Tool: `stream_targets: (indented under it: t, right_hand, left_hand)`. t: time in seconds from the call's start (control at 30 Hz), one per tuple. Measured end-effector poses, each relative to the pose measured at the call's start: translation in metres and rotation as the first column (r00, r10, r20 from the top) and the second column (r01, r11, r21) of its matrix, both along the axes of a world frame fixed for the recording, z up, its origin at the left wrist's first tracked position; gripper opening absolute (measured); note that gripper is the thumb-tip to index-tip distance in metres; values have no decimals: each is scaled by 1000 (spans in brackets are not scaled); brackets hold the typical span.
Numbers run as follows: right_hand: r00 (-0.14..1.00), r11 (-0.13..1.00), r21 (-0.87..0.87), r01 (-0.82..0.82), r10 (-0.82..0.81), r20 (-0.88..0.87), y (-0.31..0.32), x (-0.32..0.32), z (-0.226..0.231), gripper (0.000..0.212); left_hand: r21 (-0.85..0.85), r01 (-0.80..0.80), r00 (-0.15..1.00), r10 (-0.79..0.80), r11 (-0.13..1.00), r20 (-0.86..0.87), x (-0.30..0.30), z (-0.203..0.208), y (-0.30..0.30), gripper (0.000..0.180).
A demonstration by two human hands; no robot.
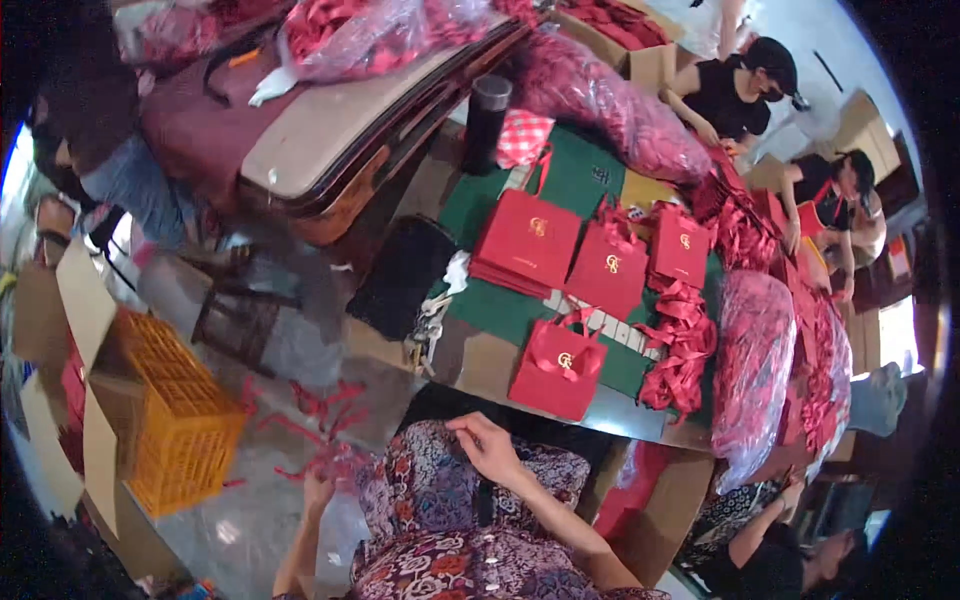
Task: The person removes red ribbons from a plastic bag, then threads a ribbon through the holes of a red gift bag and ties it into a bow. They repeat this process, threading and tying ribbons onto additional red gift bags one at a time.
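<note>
My left hand (318, 488) is low on the left beside my lap, its fingers closed on a bundle of red ribbons (330, 425). The loose ends spread out above the floor, and some clear plastic seems to hang among them. Over my patterned clothing, my right hand (487, 447) is empty, with its fingers loosely apart. Closest to it on the table is a red paper gift bag (558, 370) with ribbon handles. Behind lie a stack of red bags (525, 240), another red bag (608, 265) and a smaller one (680, 245). A heap of red ribbons (680, 345) sits at their right.
An orange plastic crate (190, 420) and an open cardboard box (90, 400) stand on the left floor. A dark tumbler (487, 120) and keys (428, 325) are on the table. Plastic-wrapped red bundles (755, 370) line the right. Several people work around the table.
</note>
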State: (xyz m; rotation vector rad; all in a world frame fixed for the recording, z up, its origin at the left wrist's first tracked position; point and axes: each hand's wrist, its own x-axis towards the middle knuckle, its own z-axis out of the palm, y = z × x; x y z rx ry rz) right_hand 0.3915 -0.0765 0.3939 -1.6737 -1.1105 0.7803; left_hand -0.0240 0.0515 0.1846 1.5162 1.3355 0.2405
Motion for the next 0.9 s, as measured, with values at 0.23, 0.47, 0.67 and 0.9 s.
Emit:
stream_targets:
  t: [0.23, 0.47, 0.67, 0.9]
  right_hand:
    - [981, 987, 33, 159, -161, 106, -48, 14, -2, 16]
    - [969, 970, -3, 242, -241, 61, -75, 17, 4, 16]
    - [962, 964, 30, 265, -267, 55, -69, 22, 21, 19]
    - [955, 956, 78, 281, -287, 71, -61, 31, 22, 18]
  left_hand:
    - [561, -240, 954, 85, 792, 288, 155, 117, 93, 12]
    - [902, 140, 938, -346, 408, 11, 331, 239, 107, 28]
    - [887, 431, 826, -467, 165, -315, 423, 234, 125, 43]
    - [861, 494, 816, -406, 123, -411, 444, 210, 141, 29]
